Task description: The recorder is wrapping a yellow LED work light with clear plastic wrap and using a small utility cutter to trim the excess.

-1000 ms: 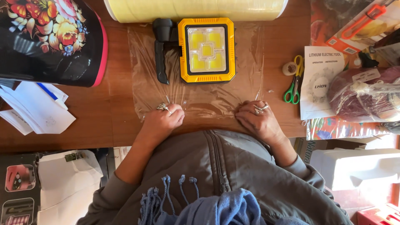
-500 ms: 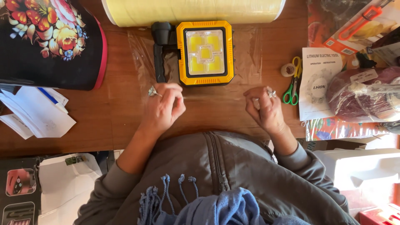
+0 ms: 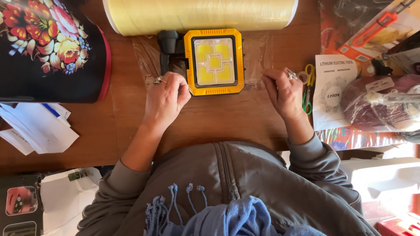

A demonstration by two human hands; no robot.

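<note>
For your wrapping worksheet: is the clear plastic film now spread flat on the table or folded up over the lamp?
Folded up. Both hands, left hand and right hand, hold the clear plastic film edge at the work lamp; bare table shows below.

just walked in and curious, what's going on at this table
A person at a wooden table is pulling a sheet of clear plastic film up against a yellow-framed work light. The left hand pinches the film at the light's lower left corner, and the right hand holds the film's right edge. A large roll of film lies just behind.
</note>
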